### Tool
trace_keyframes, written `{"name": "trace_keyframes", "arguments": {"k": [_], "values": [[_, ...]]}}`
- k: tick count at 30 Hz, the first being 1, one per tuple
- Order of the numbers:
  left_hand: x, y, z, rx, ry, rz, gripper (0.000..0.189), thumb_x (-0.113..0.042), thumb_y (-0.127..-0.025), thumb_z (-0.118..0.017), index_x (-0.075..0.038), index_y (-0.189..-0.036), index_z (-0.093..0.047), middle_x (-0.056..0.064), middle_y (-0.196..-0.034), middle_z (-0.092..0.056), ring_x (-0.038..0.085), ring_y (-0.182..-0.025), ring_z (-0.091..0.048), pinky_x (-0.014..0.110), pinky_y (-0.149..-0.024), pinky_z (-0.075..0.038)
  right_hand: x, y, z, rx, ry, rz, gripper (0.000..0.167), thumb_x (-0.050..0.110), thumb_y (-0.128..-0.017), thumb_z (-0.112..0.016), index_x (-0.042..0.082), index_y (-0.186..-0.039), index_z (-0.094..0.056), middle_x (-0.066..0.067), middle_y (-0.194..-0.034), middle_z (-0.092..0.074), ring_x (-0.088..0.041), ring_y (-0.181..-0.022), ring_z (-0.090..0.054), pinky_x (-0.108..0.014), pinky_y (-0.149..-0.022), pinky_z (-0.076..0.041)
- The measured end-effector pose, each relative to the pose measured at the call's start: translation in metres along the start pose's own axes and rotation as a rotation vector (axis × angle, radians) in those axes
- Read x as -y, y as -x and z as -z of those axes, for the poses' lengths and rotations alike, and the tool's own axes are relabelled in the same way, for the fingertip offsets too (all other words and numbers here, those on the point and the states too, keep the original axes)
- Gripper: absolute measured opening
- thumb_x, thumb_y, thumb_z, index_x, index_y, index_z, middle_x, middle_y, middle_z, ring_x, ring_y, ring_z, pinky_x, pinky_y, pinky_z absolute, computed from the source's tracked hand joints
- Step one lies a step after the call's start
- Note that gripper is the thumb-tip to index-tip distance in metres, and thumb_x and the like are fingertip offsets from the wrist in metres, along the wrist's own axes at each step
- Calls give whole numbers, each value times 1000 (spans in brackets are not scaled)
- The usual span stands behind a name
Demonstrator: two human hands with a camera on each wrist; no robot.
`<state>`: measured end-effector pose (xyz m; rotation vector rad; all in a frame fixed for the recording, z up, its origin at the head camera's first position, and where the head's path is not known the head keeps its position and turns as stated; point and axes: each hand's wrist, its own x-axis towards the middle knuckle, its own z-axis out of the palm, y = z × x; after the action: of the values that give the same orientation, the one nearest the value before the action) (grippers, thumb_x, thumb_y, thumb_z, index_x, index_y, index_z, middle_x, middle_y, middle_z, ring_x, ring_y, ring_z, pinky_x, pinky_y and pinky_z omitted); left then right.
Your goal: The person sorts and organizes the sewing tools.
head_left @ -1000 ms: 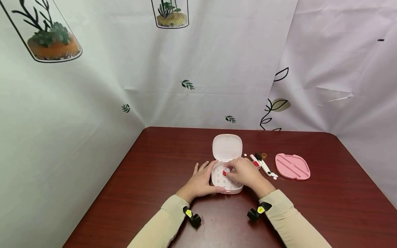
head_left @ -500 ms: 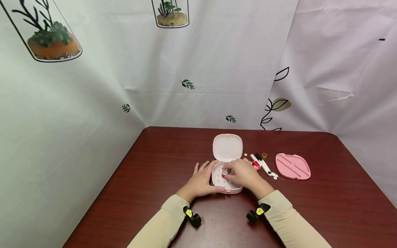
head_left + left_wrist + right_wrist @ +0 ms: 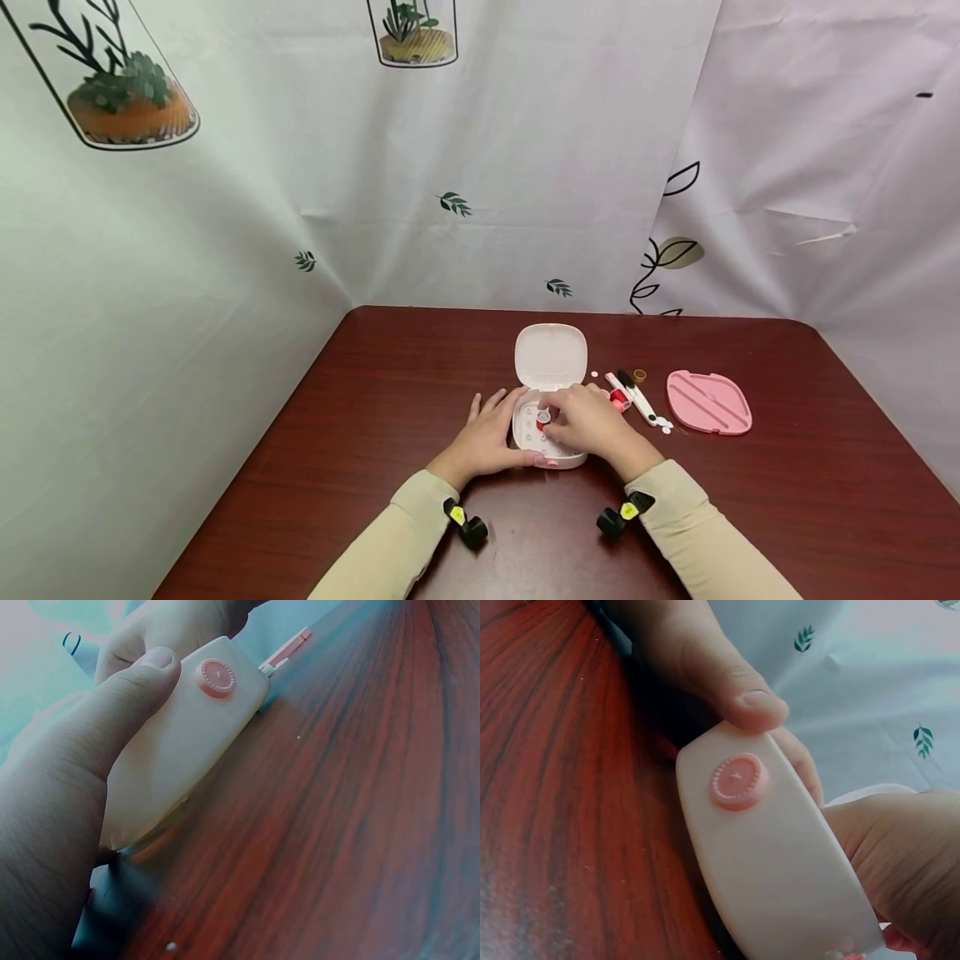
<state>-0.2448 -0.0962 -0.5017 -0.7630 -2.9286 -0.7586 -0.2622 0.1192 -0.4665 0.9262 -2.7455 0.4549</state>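
A white sewing box lies on the table with its lid raised at the back. Pegs stand up from its floor. My left hand grips the box's left side, the thumb across the front wall near a pink latch button. Reaching in from the right, my right hand pinches a small red thread spool over the pegs. Whether the spool sits on a peg cannot be told. Both wrist views show the box's outer front wall; the right wrist view has the pink button too, with the spool hidden.
Right of the box lie another red spool, a white tool with a black end, a yellowish ring and small white pieces. Farther right is a pink tray. Patterned white cloth hangs behind the table.
My right hand has shifted slightly left and down with the red spool inside the box, then held nearly still over the last half second. The left hand and box stay put.
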Motion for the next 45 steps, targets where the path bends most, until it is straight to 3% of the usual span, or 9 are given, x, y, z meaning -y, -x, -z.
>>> {"name": "trace_keyframes", "arguments": {"k": [7,14,19,30,45], "values": [[1,1,-1,-6,12,-6,111,-77,-73,-71,-25,-160,-25,-1,-157,-42,30,-148,-30,67,-117,-9,-2,0,4,15,-39,-2,27,25,-75,-83,18,-100,-75,11,-79,-65,-17,-79,-62,-41,-73,-47],[0,0,-1,8,9,8,111,-77,-72,-71,-25,-160,-25,-2,-158,-41,28,-149,-28,65,-118,-7,-12,1,11,-11,-173,-1,21,18,-82,-81,12,-102,-75,5,-83,-66,-13,-78,-61,-35,-72,-52],[0,-1,-1,9,16,8,112,-77,-72,-71,-25,-160,-25,0,-157,-43,29,-149,-28,64,-119,-6,-19,2,16,-16,-210,20,21,17,-84,-81,10,-103,-75,5,-84,-65,-12,-77,-59,-33,-70,-52],[2,-2,-2,11,11,8,110,-76,-73,-71,-25,-159,-25,0,-157,-43,31,-149,-29,66,-118,-9,-22,2,20,-129,-185,7,11,15,-88,-76,11,-98,-74,3,-85,-65,-16,-77,-60,-35,-71,-51],[3,-4,-2,19,12,14,110,-77,-72,-71,-27,-159,-24,-1,-156,-44,28,-150,-27,63,-119,-6,-38,4,23,-116,-175,-99,11,17,-88,-75,12,-97,-74,4,-81,-63,-13,-74,-58,-36,-69,-50]]}}
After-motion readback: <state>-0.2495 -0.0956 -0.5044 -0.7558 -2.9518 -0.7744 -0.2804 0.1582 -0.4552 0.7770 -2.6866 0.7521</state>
